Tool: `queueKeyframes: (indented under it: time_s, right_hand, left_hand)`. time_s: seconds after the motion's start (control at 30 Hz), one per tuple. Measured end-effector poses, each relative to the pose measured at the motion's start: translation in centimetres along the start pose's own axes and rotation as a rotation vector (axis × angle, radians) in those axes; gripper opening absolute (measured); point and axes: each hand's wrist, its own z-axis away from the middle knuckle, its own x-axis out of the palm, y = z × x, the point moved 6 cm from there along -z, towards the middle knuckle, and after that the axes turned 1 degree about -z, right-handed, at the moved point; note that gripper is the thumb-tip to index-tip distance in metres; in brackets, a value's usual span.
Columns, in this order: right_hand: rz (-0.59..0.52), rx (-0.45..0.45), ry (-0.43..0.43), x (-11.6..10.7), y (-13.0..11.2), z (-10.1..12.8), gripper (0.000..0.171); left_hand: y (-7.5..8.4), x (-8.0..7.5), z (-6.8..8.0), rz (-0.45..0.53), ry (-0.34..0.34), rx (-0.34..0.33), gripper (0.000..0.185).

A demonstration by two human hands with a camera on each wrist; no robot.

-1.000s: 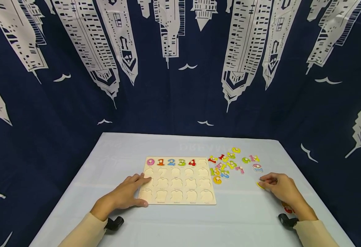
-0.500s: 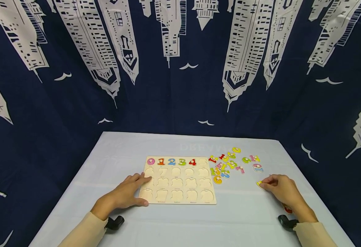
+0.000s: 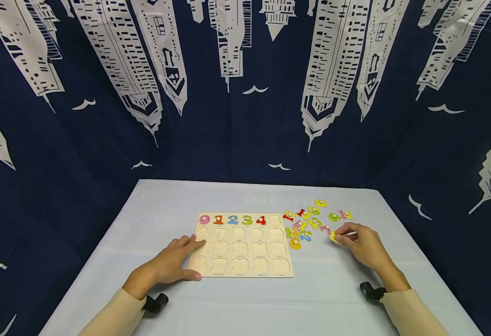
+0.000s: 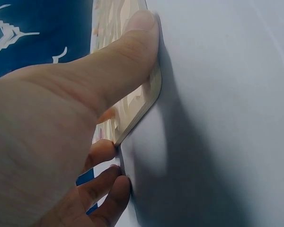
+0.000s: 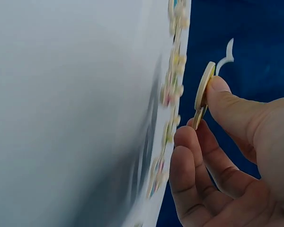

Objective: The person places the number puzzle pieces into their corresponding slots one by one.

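Observation:
My left hand (image 3: 167, 263) rests at the left edge of a wooden number puzzle board (image 3: 250, 267). Its thumb lies on the near left corner and its index fingertip reaches over the left side. In the left wrist view the thumb (image 4: 132, 47) presses on the board's top, with other fingertips beside its edge. Right of the board, my right hand (image 3: 365, 247) pinches a yellow number puzzle piece (image 3: 333, 237) between thumb and fingers. The right wrist view shows this piece (image 5: 205, 87) edge-on, raised above the table; which number it bears cannot be told.
Top-row recesses hold a pink 0 (image 3: 204, 219), orange 1, blue 2, green 3 and red 4 (image 3: 261, 220). Several loose number pieces (image 3: 314, 223) lie right of the board on the white table (image 3: 245, 308). A dark blue printed cloth (image 3: 228, 130) hangs behind.
The right hand has lifted the yellow piece from the table's right side and carried it left, toward the loose pieces. The left hand and the board have stayed put.

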Motion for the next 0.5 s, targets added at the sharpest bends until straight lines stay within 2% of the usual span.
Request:
queueKeyframes:
  time_s: [0.27, 0.5]
  right_hand:
    - [-0.059, -0.066, -0.028, 3.0, -4.1, -2.7, 0.009]
    - [-0.084, -0.121, -0.064, 6.0, -8.0, -5.3, 0.009]
  left_hand:
    - [-0.3, 0.1, 0.0, -0.002, 0.001, 0.003, 0.100]
    - [-0.3, 0.0, -0.1, -0.006, 0.004, 0.002, 0.101]
